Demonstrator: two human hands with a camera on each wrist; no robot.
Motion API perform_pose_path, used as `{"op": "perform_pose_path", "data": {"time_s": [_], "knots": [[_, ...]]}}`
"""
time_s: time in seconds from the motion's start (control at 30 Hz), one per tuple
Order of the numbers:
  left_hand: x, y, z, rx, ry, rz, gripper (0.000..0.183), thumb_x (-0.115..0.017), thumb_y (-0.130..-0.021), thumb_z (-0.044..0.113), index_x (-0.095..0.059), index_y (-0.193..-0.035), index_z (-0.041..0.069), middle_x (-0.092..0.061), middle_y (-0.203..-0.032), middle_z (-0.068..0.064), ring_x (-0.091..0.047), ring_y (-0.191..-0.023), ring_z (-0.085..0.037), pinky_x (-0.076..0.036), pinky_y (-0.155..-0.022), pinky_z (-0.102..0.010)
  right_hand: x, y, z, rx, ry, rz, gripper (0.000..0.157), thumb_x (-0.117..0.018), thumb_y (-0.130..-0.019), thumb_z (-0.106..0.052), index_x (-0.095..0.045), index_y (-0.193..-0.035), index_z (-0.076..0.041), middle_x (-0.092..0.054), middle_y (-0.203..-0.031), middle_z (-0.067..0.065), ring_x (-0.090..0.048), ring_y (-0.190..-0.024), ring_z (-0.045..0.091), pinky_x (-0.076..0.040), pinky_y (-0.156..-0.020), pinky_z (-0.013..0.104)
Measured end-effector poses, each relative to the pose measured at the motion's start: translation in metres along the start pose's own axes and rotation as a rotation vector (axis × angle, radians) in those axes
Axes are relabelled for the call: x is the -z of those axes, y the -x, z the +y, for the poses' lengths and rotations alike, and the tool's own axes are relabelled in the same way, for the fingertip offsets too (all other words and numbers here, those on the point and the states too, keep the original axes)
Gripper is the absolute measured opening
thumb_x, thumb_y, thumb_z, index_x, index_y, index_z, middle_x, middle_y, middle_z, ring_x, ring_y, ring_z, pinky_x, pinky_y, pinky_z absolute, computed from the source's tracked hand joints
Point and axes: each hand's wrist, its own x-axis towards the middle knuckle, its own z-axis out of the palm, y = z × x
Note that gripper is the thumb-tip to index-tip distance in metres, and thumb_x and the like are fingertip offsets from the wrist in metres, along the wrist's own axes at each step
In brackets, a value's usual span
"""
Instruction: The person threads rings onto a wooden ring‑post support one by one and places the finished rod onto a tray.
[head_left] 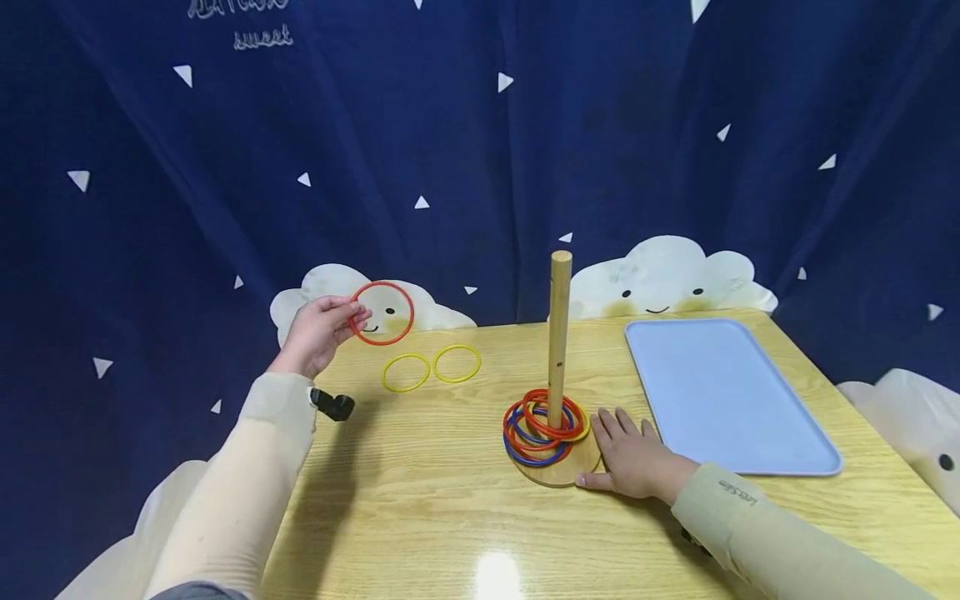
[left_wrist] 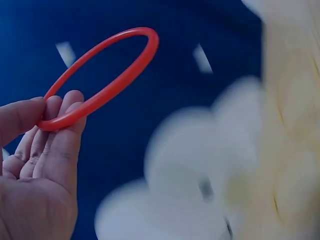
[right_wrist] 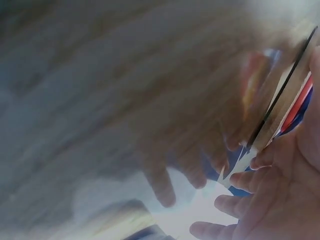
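Observation:
My left hand (head_left: 321, 332) pinches a red ring (head_left: 412, 314) by its near edge, above the table at the back left. In the left wrist view the red ring (left_wrist: 120, 82) sits between thumb and fingers. My right hand (head_left: 633, 456) rests with spread fingers against the right edge of a round wooden base (head_left: 551, 475). An upright wooden peg (head_left: 558, 333) rises from that base. Several red, blue and yellow rings (head_left: 525, 458) lie piled around the peg's foot, some of them tilted. In the right wrist view the right hand (right_wrist: 280, 200) is beside the base's edge.
Two yellow rings (head_left: 407, 390) lie flat on the wooden table (head_left: 420, 500), below and right of the left hand. A light blue tray (head_left: 727, 392) is on the right side, just beyond the right hand. Behind the table hangs a dark blue curtain (head_left: 450, 125).

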Motion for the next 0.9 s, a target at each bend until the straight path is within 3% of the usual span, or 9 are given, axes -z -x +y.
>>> {"op": "perform_pose_path", "data": {"time_s": [0.13, 0.27, 0.5, 0.7, 0.9], "knots": [[-0.042, 0.006, 0.025, -0.048, 0.144, -0.08, 0.019, -0.054, -0.104, -0.006, -0.064, -0.093, 0.006, -0.075, -0.088, -0.006, -0.075, -0.087, -0.017, -0.061, -0.083, -0.028, 0.0, 0.0, -0.001, 0.003, -0.004, 0.002, 0.106, -0.061, -0.093, -0.069, -0.032, -0.154, 0.013, -0.027, -0.159, 0.036, -0.022, -0.145, 0.058, -0.023, -0.107, 0.081], [-0.08, 0.017, 0.049, -0.075, 0.28, -0.156, 0.019, -0.054, -0.104, -0.007, -0.066, -0.093, 0.004, -0.073, -0.089, -0.009, -0.075, -0.086, -0.021, -0.061, -0.082, -0.03, -0.001, 0.0, -0.001, -0.002, -0.002, -0.005, 0.106, -0.06, -0.094, -0.069, -0.032, -0.154, 0.013, -0.027, -0.16, 0.035, -0.022, -0.146, 0.058, -0.023, -0.107, 0.081], [-0.131, 0.038, 0.078, -0.125, 0.358, -0.3, 0.02, -0.053, -0.103, -0.009, -0.068, -0.094, 0.002, -0.072, -0.091, -0.011, -0.075, -0.086, -0.022, -0.062, -0.08, -0.029, -0.002, 0.002, 0.0, -0.01, -0.006, -0.012, 0.106, -0.059, -0.094, -0.07, -0.032, -0.154, 0.013, -0.026, -0.16, 0.035, -0.021, -0.146, 0.058, -0.022, -0.107, 0.081], [-0.165, 0.036, 0.082, -0.113, 0.352, -0.385, 0.022, -0.052, -0.103, -0.01, -0.068, -0.094, 0.001, -0.073, -0.09, -0.012, -0.074, -0.085, -0.022, -0.061, -0.08, -0.029, -0.001, 0.002, 0.002, -0.007, 0.009, -0.006, 0.106, -0.058, -0.094, -0.07, -0.031, -0.154, 0.013, -0.026, -0.16, 0.035, -0.021, -0.146, 0.057, -0.022, -0.108, 0.08], [-0.186, 0.029, 0.061, 0.002, 0.323, -0.377, 0.015, -0.053, -0.104, -0.007, -0.065, -0.098, 0.0, -0.072, -0.091, -0.011, -0.074, -0.085, -0.021, -0.062, -0.08, -0.028, 0.0, 0.002, -0.001, 0.001, 0.004, -0.006, 0.106, -0.058, -0.094, -0.07, -0.031, -0.155, 0.012, -0.026, -0.16, 0.035, -0.021, -0.146, 0.058, -0.023, -0.107, 0.081]]}}
